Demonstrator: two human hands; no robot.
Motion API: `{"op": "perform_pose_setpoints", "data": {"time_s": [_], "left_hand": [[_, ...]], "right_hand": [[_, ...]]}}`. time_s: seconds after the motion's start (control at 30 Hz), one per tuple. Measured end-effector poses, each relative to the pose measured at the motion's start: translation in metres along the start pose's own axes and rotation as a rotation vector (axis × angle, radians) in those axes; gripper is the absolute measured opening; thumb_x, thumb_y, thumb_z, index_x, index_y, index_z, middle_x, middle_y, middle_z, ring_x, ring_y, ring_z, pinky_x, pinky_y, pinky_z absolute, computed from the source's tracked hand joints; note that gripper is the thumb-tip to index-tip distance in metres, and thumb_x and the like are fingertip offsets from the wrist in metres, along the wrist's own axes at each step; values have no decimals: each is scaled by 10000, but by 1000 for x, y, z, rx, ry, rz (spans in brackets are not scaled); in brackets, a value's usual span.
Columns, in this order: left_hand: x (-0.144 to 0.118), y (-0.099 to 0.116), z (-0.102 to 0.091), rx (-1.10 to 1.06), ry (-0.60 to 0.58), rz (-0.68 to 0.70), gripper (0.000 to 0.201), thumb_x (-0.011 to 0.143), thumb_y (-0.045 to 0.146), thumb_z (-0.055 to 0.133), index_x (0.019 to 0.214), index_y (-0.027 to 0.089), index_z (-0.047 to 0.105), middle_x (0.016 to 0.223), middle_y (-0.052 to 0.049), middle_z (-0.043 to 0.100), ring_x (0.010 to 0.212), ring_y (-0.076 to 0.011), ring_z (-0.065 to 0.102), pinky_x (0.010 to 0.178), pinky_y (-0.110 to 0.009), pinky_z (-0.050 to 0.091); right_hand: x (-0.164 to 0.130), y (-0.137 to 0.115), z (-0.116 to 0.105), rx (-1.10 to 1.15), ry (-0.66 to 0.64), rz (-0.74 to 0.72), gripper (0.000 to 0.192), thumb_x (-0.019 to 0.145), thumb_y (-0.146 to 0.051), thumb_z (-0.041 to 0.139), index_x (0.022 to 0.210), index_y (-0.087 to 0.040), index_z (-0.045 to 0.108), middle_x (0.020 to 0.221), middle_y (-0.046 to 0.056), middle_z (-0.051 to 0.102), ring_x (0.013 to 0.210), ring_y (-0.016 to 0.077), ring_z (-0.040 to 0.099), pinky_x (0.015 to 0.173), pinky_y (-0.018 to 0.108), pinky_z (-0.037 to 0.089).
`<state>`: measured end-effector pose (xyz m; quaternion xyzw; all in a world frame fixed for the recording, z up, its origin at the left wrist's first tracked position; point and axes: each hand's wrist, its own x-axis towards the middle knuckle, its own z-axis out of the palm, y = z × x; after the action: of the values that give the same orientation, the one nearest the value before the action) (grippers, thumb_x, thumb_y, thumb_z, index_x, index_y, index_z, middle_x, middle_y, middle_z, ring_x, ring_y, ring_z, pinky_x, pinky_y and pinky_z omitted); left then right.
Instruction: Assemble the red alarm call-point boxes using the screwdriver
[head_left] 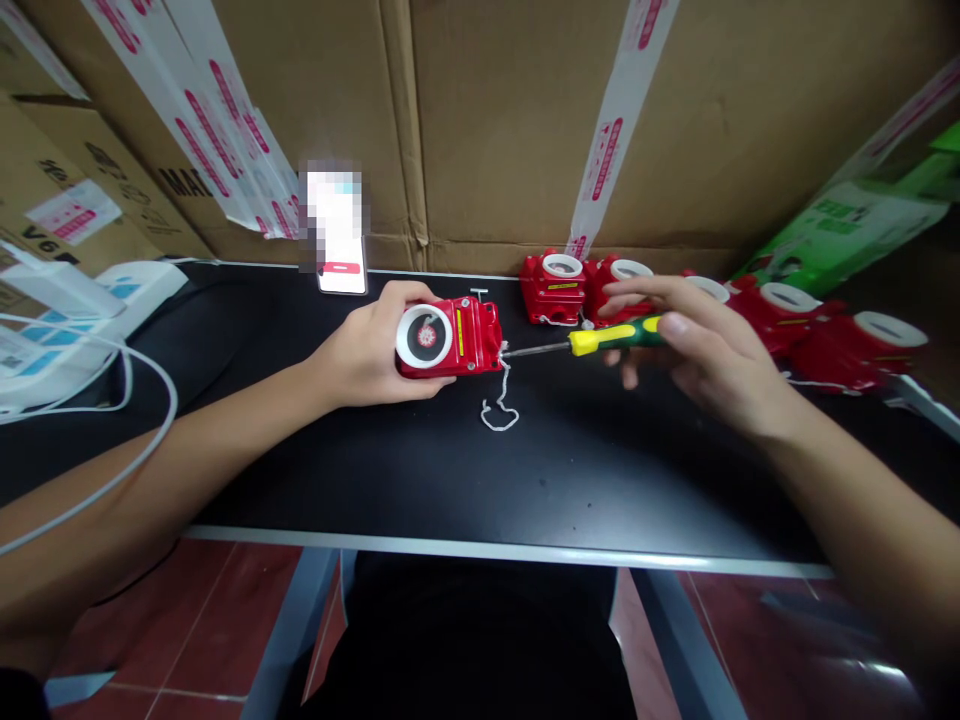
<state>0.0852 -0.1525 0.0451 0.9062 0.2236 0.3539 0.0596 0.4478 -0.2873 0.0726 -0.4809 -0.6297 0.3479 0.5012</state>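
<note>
Red plastic fills the left hand [367,352]: its fingers are wrapped around a small red toy box with a round white-rimmed dial [448,337], holding it on its side on the black tabletop [570,470]. The right hand [701,350] has its fingertips closed on the green and yellow handle of a screwdriver [592,341], whose thin metal shaft lies level and meets the box's right end. A white string [501,405] trails from that end and loops on the table. Behind the screwdriver, a row of similar red boxes [555,288] stands along the cardboard wall [510,120]. A phone [341,262] leans there too, and white cables [135,420] curve at far left.
</note>
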Motion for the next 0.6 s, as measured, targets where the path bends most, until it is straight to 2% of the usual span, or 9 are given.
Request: {"op": "perform_pose_setpoints", "data": {"time_s": [0.07, 0.17, 0.33, 0.43, 0.6], "left_hand": [[0, 0, 0, -3, 0, 12, 846, 684, 424, 971, 1365, 236, 505, 1226, -75, 729, 909, -228, 810, 767, -307, 668], [0, -1, 0, -8, -8, 7, 827, 695, 426, 963, 1360, 240, 507, 1221, -73, 733, 913, -229, 811, 772, -308, 670], [2, 0, -1, -7, -27, 3, 833, 688, 419, 968, 1360, 242, 508, 1223, -76, 738, 916, -234, 811, 780, -311, 674], [2, -1, -1, -6, -21, -9, 827, 689, 416, 975, 1353, 245, 511, 1196, -65, 742, 897, -226, 807, 757, -302, 669], [2, -3, -1, 5, -10, -11, 843, 678, 414, 984, 1357, 244, 514, 1164, -42, 740, 882, -209, 802, 749, -279, 660]], "right_hand": [[1, 0, 1, -170, 54, 96, 489, 1030, -674, 631, 1357, -326, 737, 998, 59, 697, 573, 171, 637, 407, 285, 452], [3, 2, 1, -337, 87, 144, 467, 1039, -673, 631, 1199, -263, 788, 780, 21, 621, 518, 136, 568, 421, 257, 421], [7, 5, -1, -146, 87, 112, 307, 1019, -517, 748, 1177, -255, 778, 763, 3, 646, 536, 122, 546, 464, 253, 421], [7, 7, -2, -49, 88, 104, 247, 1006, -452, 789, 1170, -268, 798, 841, -1, 649, 621, 115, 588, 561, 246, 495], [7, 7, -4, 54, 45, 59, 269, 907, -406, 896, 1138, -281, 836, 985, -3, 709, 753, 116, 659, 737, 230, 567]]}}
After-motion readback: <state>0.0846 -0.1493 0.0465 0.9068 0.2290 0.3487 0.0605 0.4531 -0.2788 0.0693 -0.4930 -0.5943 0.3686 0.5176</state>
